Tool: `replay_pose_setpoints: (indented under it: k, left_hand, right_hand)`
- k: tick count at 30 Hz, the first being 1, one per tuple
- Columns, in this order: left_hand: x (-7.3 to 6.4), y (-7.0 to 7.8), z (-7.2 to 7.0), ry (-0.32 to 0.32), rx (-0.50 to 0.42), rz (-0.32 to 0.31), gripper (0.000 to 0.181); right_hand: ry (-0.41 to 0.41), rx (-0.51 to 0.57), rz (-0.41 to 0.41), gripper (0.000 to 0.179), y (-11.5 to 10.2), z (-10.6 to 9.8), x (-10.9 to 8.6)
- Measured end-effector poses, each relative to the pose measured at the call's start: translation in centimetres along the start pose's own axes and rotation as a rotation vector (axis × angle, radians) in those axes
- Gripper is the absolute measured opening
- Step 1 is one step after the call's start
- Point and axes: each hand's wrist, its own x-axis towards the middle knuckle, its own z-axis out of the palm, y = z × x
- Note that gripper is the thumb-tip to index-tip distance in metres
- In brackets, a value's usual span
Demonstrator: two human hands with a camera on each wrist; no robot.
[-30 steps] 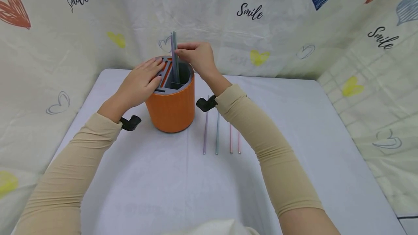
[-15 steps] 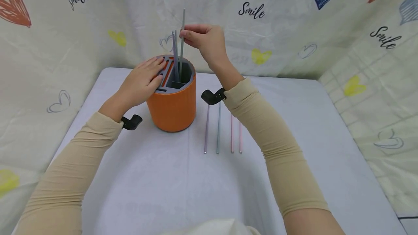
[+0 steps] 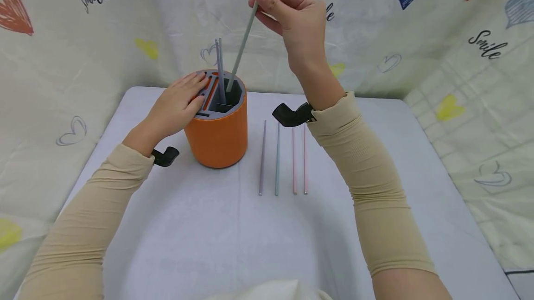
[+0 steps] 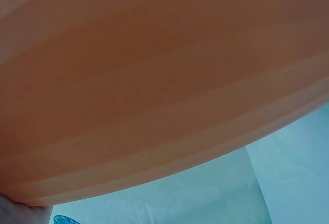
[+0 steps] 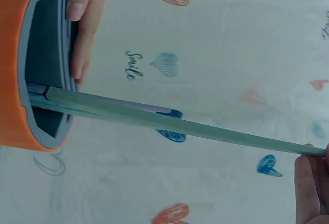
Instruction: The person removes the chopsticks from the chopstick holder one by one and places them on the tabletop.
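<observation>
Clearly, the main thing among all is the orange round holder (image 3: 216, 144), which stands upright on the white-covered table (image 3: 208, 230), and I tell the other places from it. On its left side the left hand (image 3: 175, 103) rests, with fingers extended and laid over the edge of its grey slotted top (image 3: 217, 115); these fingers touch the holder but do not clench. Above the holder and to its right, the right hand (image 3: 300, 24) pinches a pale green stick (image 3: 246, 35) between thumb and fingers. This stick is tilted, and its lower end is at the large compartment of the holder; if it is inside or just over it, I cannot tell exactly. In the same compartment a purple stick (image 3: 218, 54) and a bluish stick (image 3: 221, 54) stand nearly upright, close together.

To the right of the holder, four more sticks lie on the table, side by side and apart: one violet (image 3: 262, 161), one teal (image 3: 277, 161) and two pink ones (image 3: 294, 165).

Behind the holder hangs a pale cloth (image 3: 183, 22) with printed hearts, red, blue and yellow. The black word "Smile" (image 3: 488, 45) is readable on it, far to the right of the holder, and once more to the left; a third print is mostly hidden behind the right hand, only its last letters are visible.
</observation>
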Motion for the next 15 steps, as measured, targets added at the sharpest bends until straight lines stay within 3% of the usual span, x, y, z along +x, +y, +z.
replay_pose_setpoints:
  k: [3,9,15]
  left_hand:
    - [-0.1,0.0,-0.1,0.01,-0.012,-0.001,0.052]
    - [0.0,0.1,0.0,0.012,-0.013,0.002,0.051]
    - [-0.1,0.0,-0.1,0.001,-0.007,0.001,0.052]
  right_hand:
    - [0.021,0.028,-0.068,0.013,-1.7,-0.9,-0.4]
    - [0.089,0.059,-0.099,0.014,-4.1,-4.3,-0.9]
    - [0.193,0.039,-0.014,0.025,-3.7,-9.4,-1.1]
